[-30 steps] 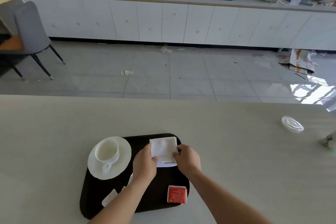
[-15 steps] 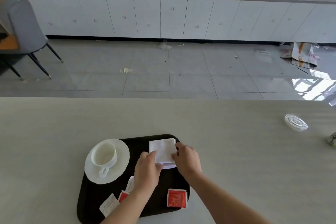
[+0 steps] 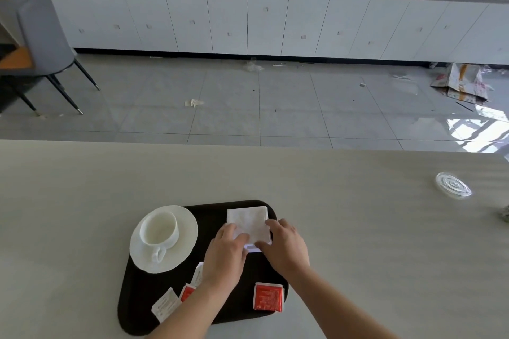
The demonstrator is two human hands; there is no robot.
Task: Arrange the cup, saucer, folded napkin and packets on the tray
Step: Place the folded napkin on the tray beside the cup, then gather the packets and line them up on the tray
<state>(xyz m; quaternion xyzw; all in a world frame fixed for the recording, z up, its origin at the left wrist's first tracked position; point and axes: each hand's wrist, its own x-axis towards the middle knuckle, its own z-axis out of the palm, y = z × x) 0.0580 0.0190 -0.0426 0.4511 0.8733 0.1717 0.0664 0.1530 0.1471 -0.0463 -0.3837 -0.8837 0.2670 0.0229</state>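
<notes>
A dark tray (image 3: 143, 308) lies on the pale table. At its far left a white cup (image 3: 158, 228) stands on a white saucer (image 3: 181, 252), handle toward me. A folded white napkin (image 3: 248, 221) lies in the tray's far right corner. My left hand (image 3: 225, 252) and my right hand (image 3: 286, 246) both rest on the napkin's near edge, fingers pressing or pinching it. A red packet (image 3: 268, 297) lies at the tray's near right edge. White packets (image 3: 166, 308) and another red packet (image 3: 187, 292) lie near my left forearm, partly hidden.
A clear plastic lid (image 3: 453, 188) sits on the table at far right, with a small object (image 3: 505, 213) cut off by the frame edge. Beyond the table are a tiled floor, white cabinets and a grey chair (image 3: 44, 36).
Both hands slid toward me along the napkin, from its sides to its near edge. The left forearm shifted right, uncovering the packets on the left. The camera tilted slightly.
</notes>
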